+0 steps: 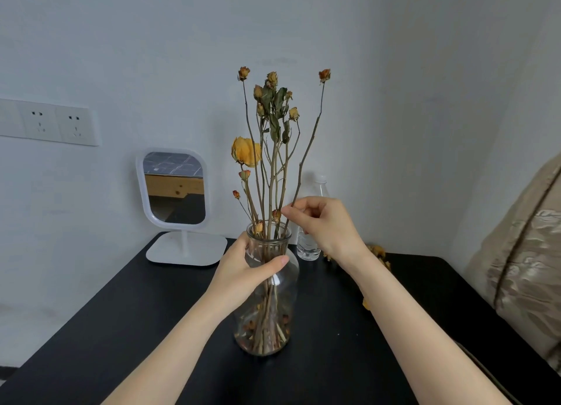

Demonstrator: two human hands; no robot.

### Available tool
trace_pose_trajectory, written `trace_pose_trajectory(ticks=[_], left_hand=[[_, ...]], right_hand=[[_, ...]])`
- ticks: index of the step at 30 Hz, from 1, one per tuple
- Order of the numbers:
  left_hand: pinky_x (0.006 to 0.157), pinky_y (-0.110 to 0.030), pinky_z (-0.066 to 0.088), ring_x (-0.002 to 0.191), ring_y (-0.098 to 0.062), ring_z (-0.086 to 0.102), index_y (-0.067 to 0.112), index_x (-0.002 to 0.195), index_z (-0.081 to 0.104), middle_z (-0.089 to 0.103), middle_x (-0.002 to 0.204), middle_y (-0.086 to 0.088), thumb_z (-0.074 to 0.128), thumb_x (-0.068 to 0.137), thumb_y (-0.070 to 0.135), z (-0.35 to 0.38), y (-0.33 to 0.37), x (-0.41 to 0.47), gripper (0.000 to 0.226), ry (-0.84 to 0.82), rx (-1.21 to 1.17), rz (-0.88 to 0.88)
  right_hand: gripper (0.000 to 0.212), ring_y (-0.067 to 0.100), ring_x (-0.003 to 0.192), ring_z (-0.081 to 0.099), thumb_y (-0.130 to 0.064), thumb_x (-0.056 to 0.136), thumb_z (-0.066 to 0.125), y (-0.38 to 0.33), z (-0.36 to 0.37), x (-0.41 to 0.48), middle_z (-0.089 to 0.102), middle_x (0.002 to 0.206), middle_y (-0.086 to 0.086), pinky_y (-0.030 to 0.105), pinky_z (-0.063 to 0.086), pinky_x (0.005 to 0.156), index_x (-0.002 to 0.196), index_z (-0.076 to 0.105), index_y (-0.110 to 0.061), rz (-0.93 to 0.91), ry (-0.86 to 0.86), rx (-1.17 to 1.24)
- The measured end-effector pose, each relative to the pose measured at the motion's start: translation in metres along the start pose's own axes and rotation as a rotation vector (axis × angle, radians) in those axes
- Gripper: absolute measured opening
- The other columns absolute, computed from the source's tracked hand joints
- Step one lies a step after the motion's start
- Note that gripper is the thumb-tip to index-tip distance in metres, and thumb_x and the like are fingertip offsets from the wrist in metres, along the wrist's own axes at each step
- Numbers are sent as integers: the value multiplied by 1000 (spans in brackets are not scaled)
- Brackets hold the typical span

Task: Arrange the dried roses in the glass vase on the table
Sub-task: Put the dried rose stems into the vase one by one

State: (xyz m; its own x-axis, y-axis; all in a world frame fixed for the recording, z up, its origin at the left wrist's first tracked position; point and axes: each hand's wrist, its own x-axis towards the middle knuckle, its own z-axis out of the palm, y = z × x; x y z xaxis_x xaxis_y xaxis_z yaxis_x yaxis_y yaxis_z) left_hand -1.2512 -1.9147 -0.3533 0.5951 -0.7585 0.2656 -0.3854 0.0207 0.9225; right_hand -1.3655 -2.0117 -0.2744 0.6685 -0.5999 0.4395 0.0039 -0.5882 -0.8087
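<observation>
Two hands, both busy at the glass vase (283,298). Your left hand (243,268) is wrapped round its neck and shoulder, thumb laid across the front and fingers curled behind, steadying it. Your right hand (324,222) sits just above the vase mouth and pinches the long stem (306,152) between thumb and forefinger, the other fingers loosely curled. That stem leans out to the right of the vase and carries one small bud at its tip.

The rest of the dried roses (273,116) stand in the vase, their stem ends gathered at its bottom among fallen petals. A large yellow rose (246,155) hangs on the left of the bunch.

Judge these as very light, stiff and brittle. A bend would probably snap a stalk rather than flex it, and the heads would likely shed if brushed. Hold low on the bare stalk, as you do now, never by the bud or the leaves. The glass is smooth and breakable, so the neck is the sound place to grip it.

The vase stands on the black table (121,328). Behind it to the left is a white mirror (176,189). Just behind it to the right is a water bottle (308,249). More loose dried flowers (378,251) lie further right.
</observation>
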Motion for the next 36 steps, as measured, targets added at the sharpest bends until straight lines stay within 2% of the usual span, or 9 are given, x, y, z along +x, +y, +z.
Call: trace_pose_trajectory(ticks=[4, 7, 10, 14, 17, 20, 26, 31, 36], left_hand=[[84, -21, 40, 98, 1, 50, 49, 108, 41, 51, 101, 32, 72, 66, 53, -1, 1, -1, 53, -3, -12, -8], [81, -16, 37, 103, 1, 49, 41, 114, 42, 52, 106, 28, 74, 64, 50, -1, 3, -9, 60, 43, -42, -10], [76, -8, 33, 99, 8, 46, 41, 114, 42, 45, 106, 34, 77, 64, 42, 2, 1, -30, 61, 233, -18, 87], [73, -13, 40, 95, -7, 51, 36, 97, 48, 47, 100, 24, 77, 69, 28, 7, -2, -68, 41, 482, 13, 178], [69, -13, 45, 78, -9, 54, 38, 87, 51, 54, 83, 11, 74, 72, 16, 18, -7, -95, 36, 387, -6, 248], [60, -11, 43, 60, -8, 53, 40, 85, 53, 60, 74, 4, 71, 76, 11, 36, -9, -110, 36, 199, -79, 196], [57, -9, 40, 54, 1, 49, 36, 87, 57, 56, 60, 7, 66, 83, 21, 104, -9, -98, 18, -159, 23, 28], [55, -14, 42, 50, 0, 55, 29, 87, 60, 63, 64, 7, 60, 87, 29, 172, -8, -66, 0, -306, 97, -104], [43, -19, 43, 44, -9, 53, 16, 83, 63, 62, 63, 0, 60, 88, 29, 218, -7, -44, 14, -307, 22, -331]], right_hand=[[14, 5, 46, 40, -27, 84, 68, 4, -4, -4, 46, 52, -6, 20, 41, 54, 94, 68, -17, 12, 31, -12], [10, 4, 47, 42, -28, 85, 66, 12, -9, -12, 46, 54, -4, 18, 42, 55, 93, 67, -21, 29, 26, -16], [7, 0, 44, 45, -27, 87, 64, 26, -14, -27, 47, 52, -7, 9, 40, 51, 91, 67, -22, 59, 3, -32], [4, -3, 45, 48, -26, 88, 63, 51, -23, -53, 50, 50, -9, 6, 40, 53, 88, 66, -26, 110, -14, -108], [8, -3, 47, 50, -28, 89, 60, 71, -37, -75, 54, 52, -7, 6, 40, 54, 92, 67, -26, 167, -17, -182], [9, -6, 49, 52, -30, 91, 58, 89, -58, -95, 56, 55, -7, 4, 40, 53, 92, 66, -29, 267, 10, -244], [9, -1, 53, 56, -27, 90, 59, 118, -111, -123, 60, 62, -8, 7, 37, 47, 93, 67, -24, 419, 153, -428], [13, 5, 63, 57, -25, 87, 64, 138, -148, -134, 61, 67, -4, 14, 35, 52, 98, 67, -19, 543, 192, -538], [14, 3, 61, 54, -26, 84, 67, 151, -162, -136, 57, 63, -7, 15, 35, 52, 97, 67, -19, 589, 163, -586]])
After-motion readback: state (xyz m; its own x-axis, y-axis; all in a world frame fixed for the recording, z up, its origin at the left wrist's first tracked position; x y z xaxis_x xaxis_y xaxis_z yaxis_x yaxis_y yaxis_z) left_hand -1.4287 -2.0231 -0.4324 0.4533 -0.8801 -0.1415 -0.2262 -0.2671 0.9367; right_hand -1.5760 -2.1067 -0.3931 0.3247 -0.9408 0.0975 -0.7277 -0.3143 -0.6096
